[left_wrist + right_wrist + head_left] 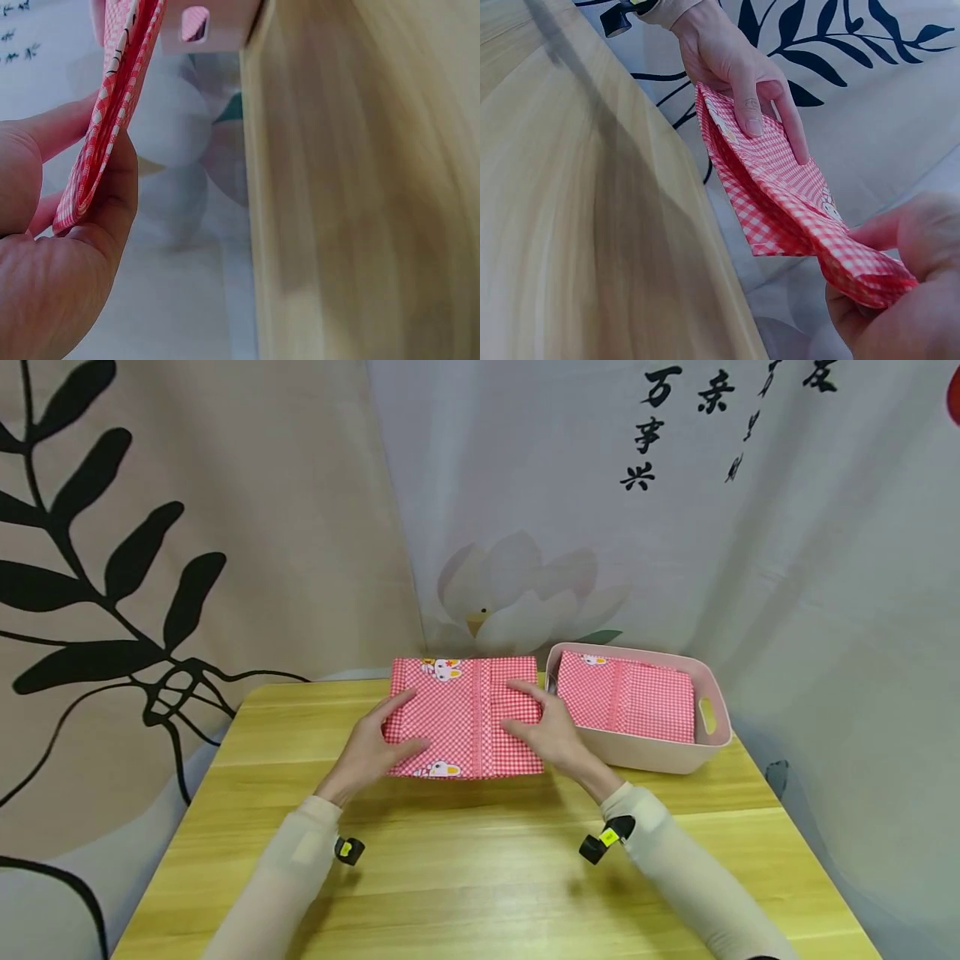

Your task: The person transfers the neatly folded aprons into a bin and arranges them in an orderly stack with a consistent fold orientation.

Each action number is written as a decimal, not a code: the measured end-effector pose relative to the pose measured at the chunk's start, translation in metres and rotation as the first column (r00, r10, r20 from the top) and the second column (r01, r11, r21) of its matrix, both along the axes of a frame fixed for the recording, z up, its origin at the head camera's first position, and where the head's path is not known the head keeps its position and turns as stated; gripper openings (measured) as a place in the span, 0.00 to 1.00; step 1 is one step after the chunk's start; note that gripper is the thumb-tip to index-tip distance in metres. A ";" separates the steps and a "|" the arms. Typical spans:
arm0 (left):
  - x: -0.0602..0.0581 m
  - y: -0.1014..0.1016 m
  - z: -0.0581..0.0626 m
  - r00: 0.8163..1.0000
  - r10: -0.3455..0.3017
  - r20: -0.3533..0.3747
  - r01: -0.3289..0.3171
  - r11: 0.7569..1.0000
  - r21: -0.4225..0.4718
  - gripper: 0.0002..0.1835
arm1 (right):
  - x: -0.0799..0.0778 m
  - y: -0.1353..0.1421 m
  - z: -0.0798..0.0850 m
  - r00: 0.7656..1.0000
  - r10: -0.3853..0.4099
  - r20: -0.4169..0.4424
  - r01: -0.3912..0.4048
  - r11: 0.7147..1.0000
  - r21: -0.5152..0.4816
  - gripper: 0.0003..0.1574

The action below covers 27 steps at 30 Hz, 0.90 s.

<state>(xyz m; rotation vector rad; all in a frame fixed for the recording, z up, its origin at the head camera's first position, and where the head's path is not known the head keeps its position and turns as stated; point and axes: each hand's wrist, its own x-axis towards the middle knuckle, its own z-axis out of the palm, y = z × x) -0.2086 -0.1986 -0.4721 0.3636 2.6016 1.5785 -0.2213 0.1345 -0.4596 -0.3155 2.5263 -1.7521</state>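
Note:
A folded red-and-white checked cloth (457, 718) with white cartoon rabbit prints is held up above the table between both hands. My left hand (372, 743) grips its left edge, thumb and index finger on the front face and other fingers behind, as the left wrist view shows. On the opposite edge, my right hand (551, 727) pinches the cloth (780, 187) the same way. Its layers part slightly along the lower edge in the right wrist view. Just right of my right hand stands a pink basket (645, 753) with a matching folded cloth (626, 697) lying in it.
The wooden table (450, 877) extends in front of both forearms. A printed curtain (300, 527) hangs right behind its back edge. The basket has a handle hole at its right end and stands near the table's right back corner.

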 end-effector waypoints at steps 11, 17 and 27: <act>-0.018 0.036 0.024 0.996 -0.070 -0.056 0.073 0.996 0.048 0.50 | 0.004 0.035 0.022 0.993 -0.074 -0.087 0.071 0.997 -0.037 0.46; -0.030 0.056 0.037 0.985 -0.122 -0.119 0.129 0.990 0.055 0.50 | 0.004 0.055 0.035 0.992 -0.098 -0.081 0.094 0.994 -0.056 0.46; -0.047 0.098 0.045 0.973 -0.176 -0.147 0.187 0.981 0.058 0.50 | 0.005 0.095 0.042 0.987 -0.148 -0.061 0.144 0.988 -0.058 0.46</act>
